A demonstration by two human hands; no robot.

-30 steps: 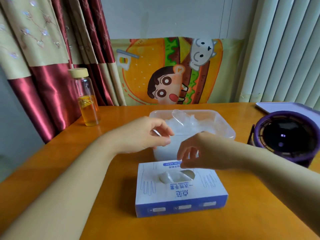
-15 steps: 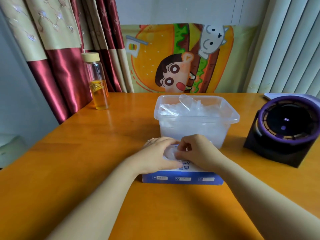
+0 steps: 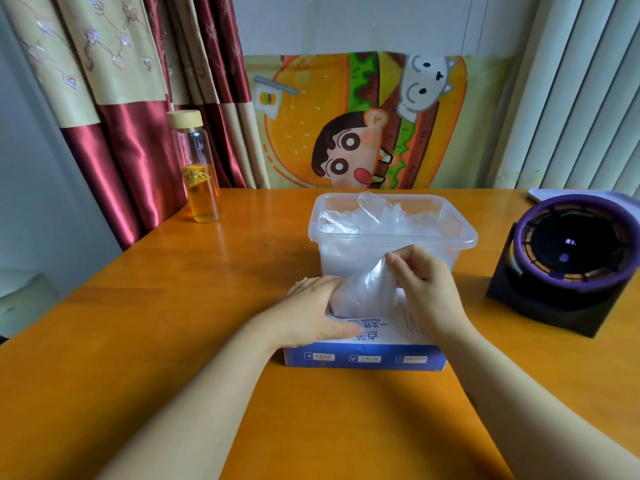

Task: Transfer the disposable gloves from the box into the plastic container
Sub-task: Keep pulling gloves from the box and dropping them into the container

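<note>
Step in hand, as I judge it: drawing a bunch out of the slot.

The person's right hand pinches the top of a wad of thin, clear, crinkled disposable gloves, fingers curled tight on the film. The wad's lower end sits in the opening of the flat blue-and-white cardboard box, near middle of the orange wooden table. The left hand lies flat on the box's left top, fingers straight, pressing, gripping nothing.

To do it well: hold the box down, pull straight up until the tail clears, then lift over the rim of the clear rectangular plastic container just beyond.

The film is limp, milky where layered. The container's heap reaches the rim.
</note>
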